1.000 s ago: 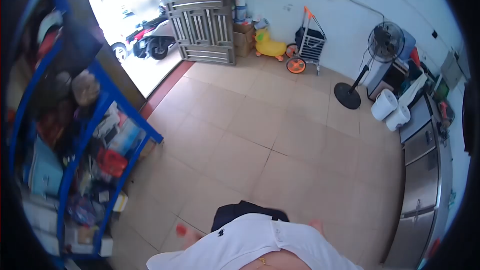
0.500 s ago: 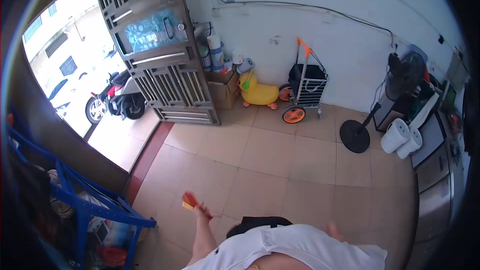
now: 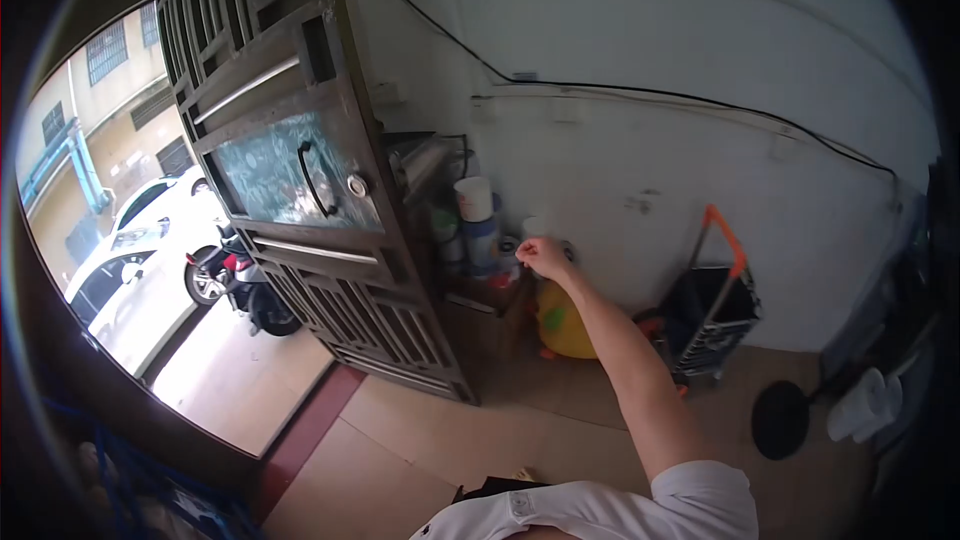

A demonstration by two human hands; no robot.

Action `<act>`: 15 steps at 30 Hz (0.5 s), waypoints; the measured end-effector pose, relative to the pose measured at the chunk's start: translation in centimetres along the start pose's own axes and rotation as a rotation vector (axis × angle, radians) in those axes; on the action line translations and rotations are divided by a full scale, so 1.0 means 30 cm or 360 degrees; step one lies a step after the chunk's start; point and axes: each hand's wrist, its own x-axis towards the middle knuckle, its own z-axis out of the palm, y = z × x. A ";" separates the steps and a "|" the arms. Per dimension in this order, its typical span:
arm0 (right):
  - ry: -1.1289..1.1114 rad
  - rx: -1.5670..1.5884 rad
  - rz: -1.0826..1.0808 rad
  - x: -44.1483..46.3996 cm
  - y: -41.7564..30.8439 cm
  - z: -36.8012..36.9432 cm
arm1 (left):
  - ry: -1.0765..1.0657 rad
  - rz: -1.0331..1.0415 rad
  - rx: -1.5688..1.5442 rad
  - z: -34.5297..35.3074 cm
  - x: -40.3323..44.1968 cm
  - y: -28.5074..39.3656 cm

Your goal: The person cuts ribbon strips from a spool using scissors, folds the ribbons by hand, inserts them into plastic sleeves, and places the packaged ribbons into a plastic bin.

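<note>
My right hand [image 3: 545, 257] reaches out ahead at the end of a stretched bare arm. Its fingers are curled together; whether anything is between them I cannot make out. Behind it, in line of sight, stand a white-topped blue container [image 3: 481, 240] and other small goods on a cardboard box [image 3: 487, 318]. A yellow duck-shaped thing [image 3: 565, 325] is partly covered by my forearm. My left hand does not show. At the bottom edge, a small tan bit [image 3: 524, 474] appears above my white shirt, too small to name.
An open metal door [image 3: 300, 175] stands left of the box, with a motorbike [image 3: 250, 290] and white car [image 3: 125, 265] outside. A folding cart [image 3: 708, 315] is by the wall. Further right are a round black base [image 3: 780, 420] and white buckets [image 3: 865, 405]. Blue frame bars [image 3: 120, 470] show lower left.
The view has tilted up and moved nearer the door and wall. My right arm has risen and stretched forward. My left hand, with its red and yellow thing, has left view.
</note>
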 end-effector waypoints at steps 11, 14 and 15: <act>0.0024 -0.0799 -0.0438 1.622 0.034 0.359 | 0.0223 0.0752 -0.0300 0.695 0.395 0.363; -0.0097 -0.1088 -0.0584 2.072 -0.003 0.501 | 0.0590 0.0950 -0.0422 0.823 0.501 0.327; -0.0165 -0.1177 -0.0626 2.204 -0.010 0.538 | 0.0726 0.1007 -0.0455 0.865 0.521 0.312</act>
